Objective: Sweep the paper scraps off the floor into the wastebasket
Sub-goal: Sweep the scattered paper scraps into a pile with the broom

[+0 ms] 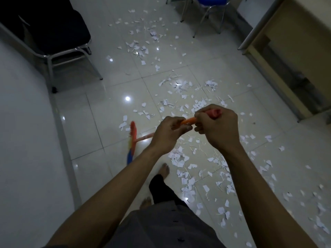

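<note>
I hold a broom with an orange handle (189,120). My right hand (217,126) grips the handle's top end, and my left hand (168,133) grips it just below. The broom's red, yellow and blue head (132,140) rests on the floor to the left of my hands. White paper scraps (180,158) lie scattered over the glossy white tiles, from the far middle down to the near right. No wastebasket is in view.
A black chair with a metal frame (53,56) stands at the far left beside a white wall. A blue chair (206,8) stands at the back. A wooden desk (295,51) fills the right side. My bare feet (163,170) are on the tiles.
</note>
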